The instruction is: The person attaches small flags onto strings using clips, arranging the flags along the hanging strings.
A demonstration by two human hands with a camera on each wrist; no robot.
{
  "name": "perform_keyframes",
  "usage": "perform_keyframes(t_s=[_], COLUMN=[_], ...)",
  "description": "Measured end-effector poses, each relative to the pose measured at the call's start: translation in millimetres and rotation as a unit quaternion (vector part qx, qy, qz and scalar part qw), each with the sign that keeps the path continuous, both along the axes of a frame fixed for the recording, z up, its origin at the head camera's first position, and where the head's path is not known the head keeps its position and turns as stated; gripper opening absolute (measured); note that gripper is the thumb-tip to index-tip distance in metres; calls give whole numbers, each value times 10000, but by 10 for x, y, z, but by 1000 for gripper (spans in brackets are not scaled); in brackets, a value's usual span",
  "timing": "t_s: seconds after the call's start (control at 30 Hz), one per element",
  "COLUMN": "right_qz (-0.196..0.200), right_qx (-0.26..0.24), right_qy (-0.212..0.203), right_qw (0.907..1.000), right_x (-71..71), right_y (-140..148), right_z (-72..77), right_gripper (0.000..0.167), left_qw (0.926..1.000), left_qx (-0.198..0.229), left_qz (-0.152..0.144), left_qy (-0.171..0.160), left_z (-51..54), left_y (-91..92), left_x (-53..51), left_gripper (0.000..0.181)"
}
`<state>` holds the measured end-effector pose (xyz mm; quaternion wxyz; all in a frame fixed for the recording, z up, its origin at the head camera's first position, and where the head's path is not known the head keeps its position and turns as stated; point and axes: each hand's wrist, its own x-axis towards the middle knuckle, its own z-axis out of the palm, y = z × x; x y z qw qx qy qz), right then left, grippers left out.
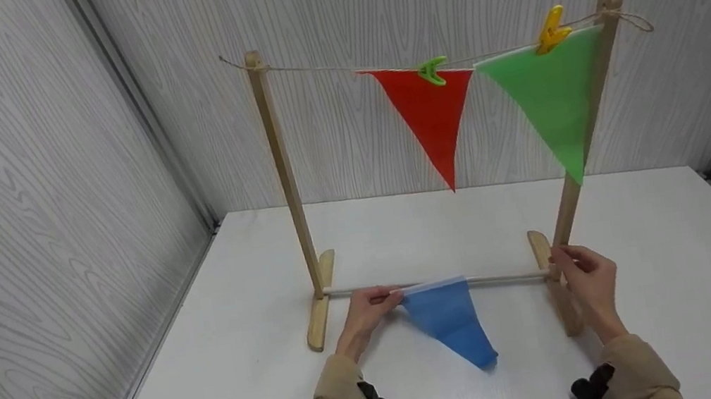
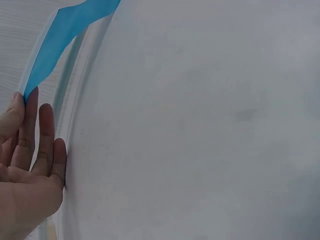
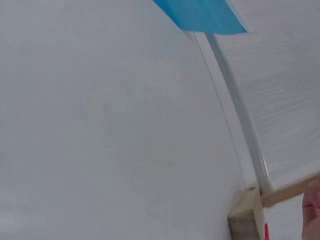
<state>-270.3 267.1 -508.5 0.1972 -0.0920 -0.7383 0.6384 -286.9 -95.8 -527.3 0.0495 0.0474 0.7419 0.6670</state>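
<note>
My left hand (image 1: 367, 310) pinches the upper left corner of a blue triangular pennant (image 1: 449, 317) between thumb and fingers. Its white top edge runs in front of the stand's low crossbar (image 1: 510, 277), and the point hangs down toward me. In the left wrist view, thumb and forefinger grip the blue pennant (image 2: 50, 45) while the other fingers extend. By the lower part of the right wooden post (image 1: 567, 209) is my right hand (image 1: 592, 283), fingers bent. Whether it grips the post cannot be told; the right wrist view catches only part of this hand (image 3: 312, 212) at the edge.
Between the two posts runs a string (image 1: 313, 69). A green clip (image 1: 432, 72) holds a red pennant (image 1: 431, 116) on it, and a yellow clip (image 1: 552, 31) a green pennant (image 1: 550, 97). The stand's left post (image 1: 284, 175) rises from a wooden foot (image 1: 317, 320).
</note>
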Motion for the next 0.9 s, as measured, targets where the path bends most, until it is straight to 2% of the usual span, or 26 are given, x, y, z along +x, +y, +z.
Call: perform_keyframes(t_s=[0.07,0.17,0.23,0.3,0.4,0.47,0.57,0.73,0.9], right_qz=[-227,-531,-692,-820,-882,-915,-909,-648,-366], right_qx=[-552,-1236,-1394,-1073,-322,209,607,895,1170], right_qy=[-62,-155,-262,-452,-852,-1087,-1384,-1698,-1753], right_qw=[9982,9908,9875,9898,9919,9896,9843,9793,9769], right_x=[7,17,26,30,27,19,6,-21,-35], right_y=[111,259,335,394,456,484,508,534,547], right_z=[-18,-62,-92,-126,-169,-200,-233,-257,-269], right_gripper=[21,9,7,12,27,34,38,46,50], left_qw=[10000,9997,9996,9996,9997,9997,9997,9998,9996], left_qx=[-51,-199,-246,-268,-257,-238,-180,-151,-210], left_qz=[-36,-27,-12,-2,-34,-76,-136,-123,-130], left_qy=[53,117,97,34,4,28,65,64,119], left_z=[-12,-23,-22,-5,60,119,162,60,-25], left_y=[6,11,10,7,4,5,6,-3,-15], left_x=[-8,-9,-6,7,34,57,73,20,-22], left_gripper=[28,28,27,27,27,26,26,27,29])
